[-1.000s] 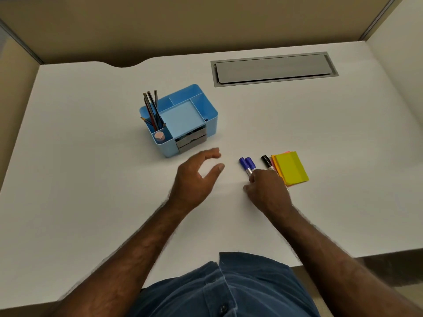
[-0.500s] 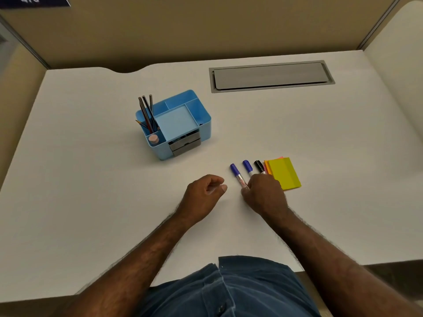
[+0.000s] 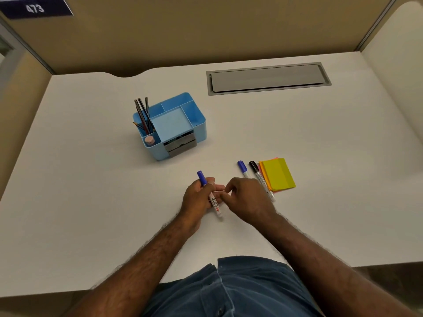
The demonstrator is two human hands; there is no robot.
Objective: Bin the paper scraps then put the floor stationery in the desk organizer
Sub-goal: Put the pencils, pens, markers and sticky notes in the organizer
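Centrally, just below the middle of the frame, two bare hands are seen meeting over a white desk point(image 3: 68, 179). A blue-capped marker point(image 3: 209, 193) is gripped in the left hand point(image 3: 198, 200), whose fingers are curled closed around the white barrel; the blue cap points toward the top of the frame and the barrel's tail sticks out below the hand. The right hand point(image 3: 248, 200) is held just beside it, loosely curled, its fingertips close to the marker's barrel. Whether they touch it cannot be told, and nothing is seen held in this hand.

To the right of the hands, three things are laid side by side on the desk: a second blue-capped marker point(image 3: 242, 168), a black-capped marker point(image 3: 259, 177) partly hidden by the right hand, and a stack of yellow sticky notes point(image 3: 278, 176) with orange and pink sheets showing at its edges.

Left of centre, in the upper half of the frame, a light blue desk organizer point(image 3: 199, 124) is set well apart from the hands. Several pencils point(image 3: 143, 115) are stood in its left rear compartment, a small pink round item point(image 3: 149, 140) is seen in the left front compartment, and grey drawers point(image 3: 180, 145) are fitted in its front.

A grey cable hatch point(image 3: 267, 78) is set in the desk at upper right. A blue shirt point(image 3: 229, 289) fills the bottom edge.
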